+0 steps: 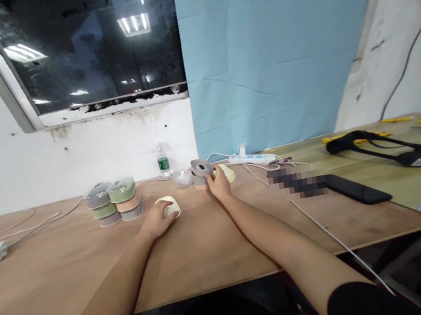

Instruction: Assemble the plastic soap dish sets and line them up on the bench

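My left hand rests on the tabletop with thumb and fingers around the sides of a small cream container. Farther back, my right hand grips a grey container, tilted above a stack whose lower tan container partly shows. Just behind the right hand sit pale yellow pieces, partly hidden by it. Clear plastic lids or cups lie left of that stack. Two neat stacks stand to the left: one topped in grey, the other in green.
A water bottle stands by the wall. White power strips lie at the back right and far left, with cables trailing. A black phone-like slab and a black strap frame lie on the right.
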A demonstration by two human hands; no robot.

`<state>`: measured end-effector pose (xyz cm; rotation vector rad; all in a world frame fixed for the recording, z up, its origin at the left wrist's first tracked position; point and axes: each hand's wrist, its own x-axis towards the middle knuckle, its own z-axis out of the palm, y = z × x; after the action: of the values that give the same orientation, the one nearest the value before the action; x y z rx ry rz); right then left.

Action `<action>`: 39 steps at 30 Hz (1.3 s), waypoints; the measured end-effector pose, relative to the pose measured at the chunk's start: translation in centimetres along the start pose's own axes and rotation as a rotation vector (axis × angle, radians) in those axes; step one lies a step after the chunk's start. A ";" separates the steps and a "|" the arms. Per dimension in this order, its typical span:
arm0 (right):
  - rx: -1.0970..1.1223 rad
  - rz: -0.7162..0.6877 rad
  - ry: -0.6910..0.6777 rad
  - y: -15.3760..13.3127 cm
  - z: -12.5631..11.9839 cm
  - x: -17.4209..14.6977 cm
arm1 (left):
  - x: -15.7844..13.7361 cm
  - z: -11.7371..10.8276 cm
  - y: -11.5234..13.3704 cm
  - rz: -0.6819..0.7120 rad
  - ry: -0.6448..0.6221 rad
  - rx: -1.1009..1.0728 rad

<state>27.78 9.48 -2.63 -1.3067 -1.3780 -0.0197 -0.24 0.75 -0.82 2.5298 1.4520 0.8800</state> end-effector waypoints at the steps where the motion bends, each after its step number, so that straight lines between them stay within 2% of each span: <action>1: -0.005 -0.002 -0.001 -0.1 -0.1 0.0 | 0.0 0.0 0.0 -0.002 -0.006 -0.002; 14: -0.002 -0.089 0.026 -0.1 -0.2 0.4 | 0.0 0.4 -0.6 0.015 -0.029 0.003; 24: -0.052 -0.075 0.056 0.1 0.1 0.6 | 0.0 0.3 -0.6 0.013 -0.039 0.015; 32: -0.071 -0.144 0.069 0.1 0.2 0.5 | 0.0 0.3 -0.6 0.018 -0.045 0.025; 39: -0.166 -0.217 -0.016 0.5 0.8 0.6 | -0.1 0.3 -0.6 0.011 -0.044 0.024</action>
<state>27.70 10.57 -2.79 -1.2887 -1.5534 -0.2769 -0.58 1.07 -1.33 2.5602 1.4461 0.8080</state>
